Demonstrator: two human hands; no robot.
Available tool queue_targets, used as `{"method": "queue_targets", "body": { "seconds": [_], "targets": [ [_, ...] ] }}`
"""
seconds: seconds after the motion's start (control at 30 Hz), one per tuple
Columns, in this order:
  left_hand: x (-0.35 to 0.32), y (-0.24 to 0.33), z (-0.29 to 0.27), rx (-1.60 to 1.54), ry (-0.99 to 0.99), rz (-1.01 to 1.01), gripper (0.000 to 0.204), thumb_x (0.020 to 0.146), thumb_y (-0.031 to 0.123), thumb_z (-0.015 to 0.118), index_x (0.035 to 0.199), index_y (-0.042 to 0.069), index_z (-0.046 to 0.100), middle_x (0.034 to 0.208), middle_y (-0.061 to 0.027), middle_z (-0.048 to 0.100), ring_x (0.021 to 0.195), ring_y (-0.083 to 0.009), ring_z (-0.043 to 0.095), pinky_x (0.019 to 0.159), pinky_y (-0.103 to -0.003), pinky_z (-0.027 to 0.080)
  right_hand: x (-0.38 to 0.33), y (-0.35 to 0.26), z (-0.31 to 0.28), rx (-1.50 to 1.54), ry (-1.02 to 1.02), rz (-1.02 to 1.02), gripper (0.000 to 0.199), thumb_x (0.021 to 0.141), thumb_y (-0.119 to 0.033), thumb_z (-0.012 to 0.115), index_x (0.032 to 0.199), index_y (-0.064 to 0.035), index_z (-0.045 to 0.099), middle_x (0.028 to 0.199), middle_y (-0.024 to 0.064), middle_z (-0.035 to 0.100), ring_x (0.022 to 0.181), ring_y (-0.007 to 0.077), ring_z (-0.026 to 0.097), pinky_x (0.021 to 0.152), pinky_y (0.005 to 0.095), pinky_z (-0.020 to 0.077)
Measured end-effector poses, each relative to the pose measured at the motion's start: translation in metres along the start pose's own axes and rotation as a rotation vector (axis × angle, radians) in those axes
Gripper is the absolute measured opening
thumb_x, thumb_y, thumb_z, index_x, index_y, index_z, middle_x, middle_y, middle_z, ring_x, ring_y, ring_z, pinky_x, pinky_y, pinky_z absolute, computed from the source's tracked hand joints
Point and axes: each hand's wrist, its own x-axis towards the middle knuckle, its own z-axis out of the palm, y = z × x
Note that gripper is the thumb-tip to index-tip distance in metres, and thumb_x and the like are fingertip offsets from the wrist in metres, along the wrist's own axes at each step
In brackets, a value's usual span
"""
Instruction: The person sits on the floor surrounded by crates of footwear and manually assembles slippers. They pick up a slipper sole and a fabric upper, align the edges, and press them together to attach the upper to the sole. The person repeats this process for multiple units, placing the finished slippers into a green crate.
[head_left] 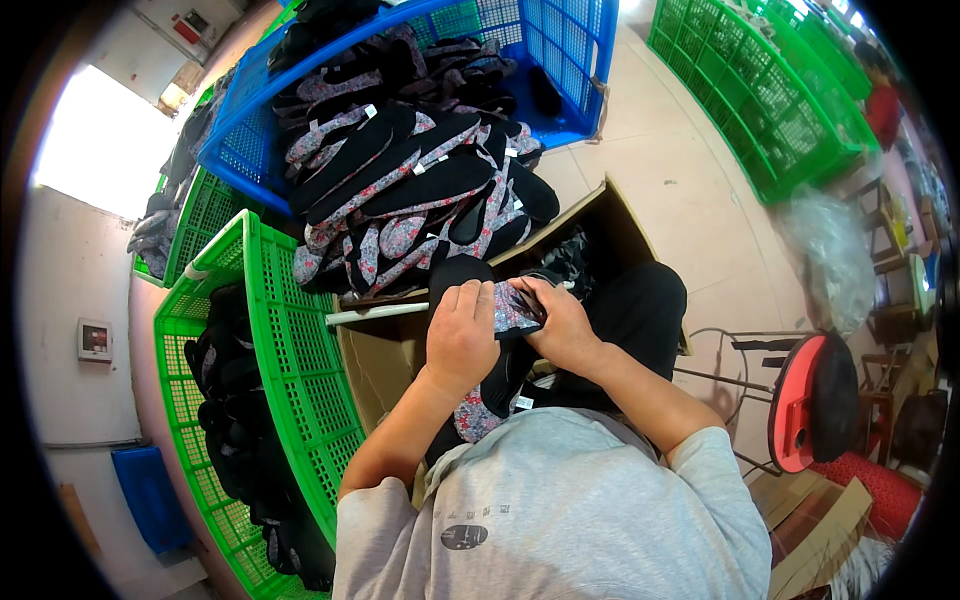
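Note:
My left hand [461, 335] and my right hand [561, 325] both grip one floral-patterned fabric shoe piece with black trim [509, 310], held in front of my chest. More black and floral pieces [490, 395] hang below my hands onto my lap. Just beyond my hands, a big heap of the same black and floral pieces [415, 185] spills out of a blue plastic crate [560, 60]. A white rod [375, 314] lies across the box edge beside my left hand.
An open cardboard box [385, 365] stands under my hands. A green crate [270, 400] with dark pieces is at my left. More green crates [770, 100] stand at the far right, a red stool [805, 400] at my right, tiled floor between.

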Motion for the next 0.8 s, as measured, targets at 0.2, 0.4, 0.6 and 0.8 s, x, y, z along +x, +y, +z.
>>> {"method": "queue_targets", "body": {
  "seconds": [0.2,0.4,0.6,0.8],
  "targets": [
    [0.001,-0.001,-0.003,-0.091,-0.014,-0.034,0.045,0.063,-0.004,0.062,0.108,-0.009,0.062,0.104,-0.0203,0.06,0.089,-0.0355,0.057,0.079,-0.041,0.049,0.002,0.004,-0.001,0.012,-0.035,-0.031,0.061,0.07,-0.004,0.073,0.128,-0.0093,0.055,0.111,0.0146,0.066,0.098,0.0391,0.061,0.09,0.0443,0.0477],
    [-0.001,0.003,0.001,-0.149,-0.075,-0.273,0.051,0.065,-0.008,0.059,0.116,-0.005,0.057,0.104,-0.0199,0.059,0.092,-0.0393,0.059,0.08,-0.043,0.05,0.006,-0.011,-0.015,0.097,-0.203,0.11,0.066,0.074,-0.008,0.077,0.135,-0.007,0.053,0.119,0.0126,0.064,0.103,0.0308,0.062,0.093,0.0376,0.0465],
    [0.0,0.0,0.012,-0.283,0.036,-0.442,0.054,0.065,-0.011,0.054,0.118,0.001,0.058,0.116,-0.0169,0.061,0.106,-0.0383,0.06,0.088,-0.042,0.05,0.003,0.001,-0.029,0.375,-0.264,0.241,0.06,0.088,-0.024,0.074,0.14,-0.0052,0.05,0.121,0.009,0.062,0.103,0.0141,0.059,0.092,0.0287,0.0479],
    [0.0,-0.011,0.018,-0.443,0.06,-0.497,0.048,0.068,-0.008,0.049,0.112,0.007,0.064,0.117,-0.0123,0.063,0.108,-0.0346,0.061,0.091,-0.039,0.05,-0.008,-0.003,-0.024,0.714,-0.201,0.206,0.044,0.103,-0.024,0.053,0.14,-0.0014,0.05,0.118,0.0041,0.061,0.094,0.0089,0.056,0.081,0.0238,0.0473]
  ]
}}
